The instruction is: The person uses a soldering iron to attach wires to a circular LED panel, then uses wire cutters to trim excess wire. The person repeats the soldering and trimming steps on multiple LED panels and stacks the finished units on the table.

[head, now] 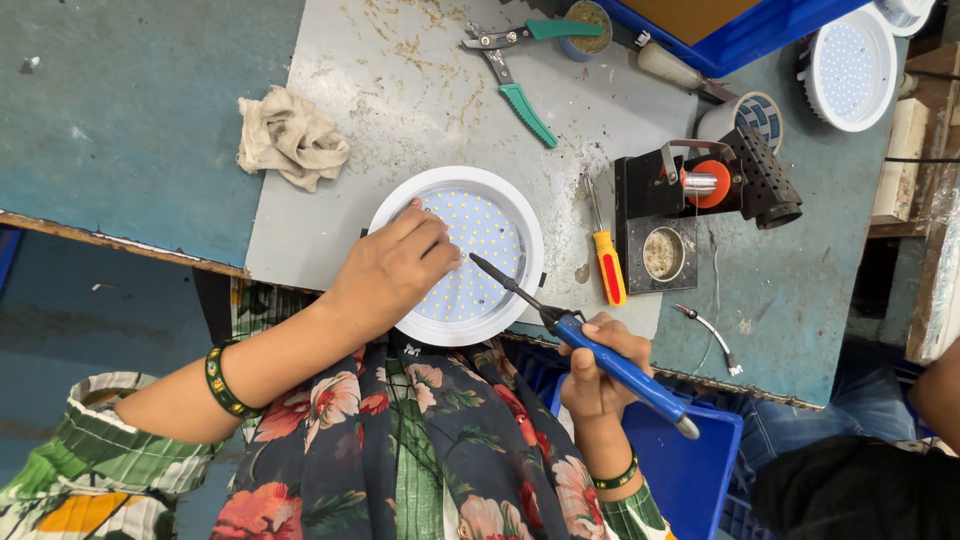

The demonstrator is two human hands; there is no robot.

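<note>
A round white lamp fixture [500,190] with a board of small yellow diodes lies on the grey metal sheet at the bench's front edge. My left hand [392,270] rests on its left side, fingers pressing on the diode board. My right hand [600,375] grips a blue-handled soldering iron [610,362]. Its dark tip [478,260] points up-left and hovers over the board's right half, close to my left fingertips.
A black soldering iron stand [700,195] with a tin cup sits to the right. A small orange screwdriver [607,262], green-handled pliers [515,75], a crumpled rag [290,138], a second white lamp fixture [848,68] and a blue bin [690,465] are around. Another person's arm [940,390] shows at right.
</note>
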